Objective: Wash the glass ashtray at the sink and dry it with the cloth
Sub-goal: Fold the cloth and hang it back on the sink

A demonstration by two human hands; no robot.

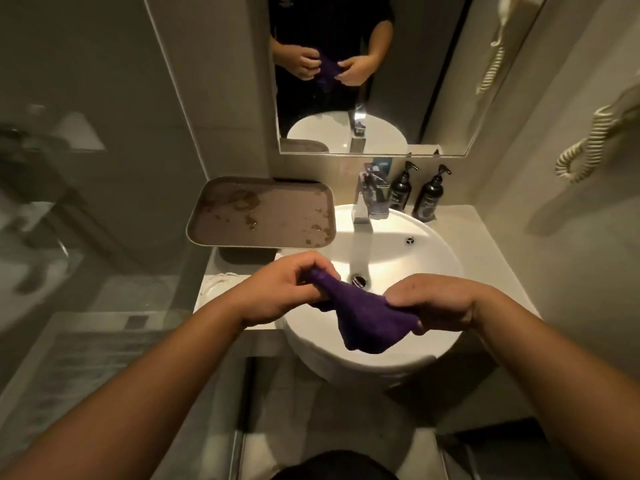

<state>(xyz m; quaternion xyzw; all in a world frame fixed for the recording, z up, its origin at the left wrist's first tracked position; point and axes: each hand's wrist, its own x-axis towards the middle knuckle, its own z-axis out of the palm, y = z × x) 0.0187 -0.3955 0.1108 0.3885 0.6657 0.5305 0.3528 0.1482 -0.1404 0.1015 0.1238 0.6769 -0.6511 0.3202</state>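
A purple cloth (367,318) is stretched between both my hands over the near side of the round white sink (426,258). My left hand (287,289) pinches its left end, and my right hand (433,303) grips its right end, with the rest hanging down. The glass ashtray (216,284) lies on the counter left of the sink, partly hidden behind my left wrist. A chrome faucet (367,202) stands at the back of the basin, with what looks like a stream of water falling toward the drain (358,280).
A wet brown tray (263,213) sits on a stand at the back left of the counter. Two dark pump bottles (415,195) stand right of the faucet. A mirror (374,74) hangs above. A glass partition (86,237) is on the left and a coiled cord (585,147) on the right wall.
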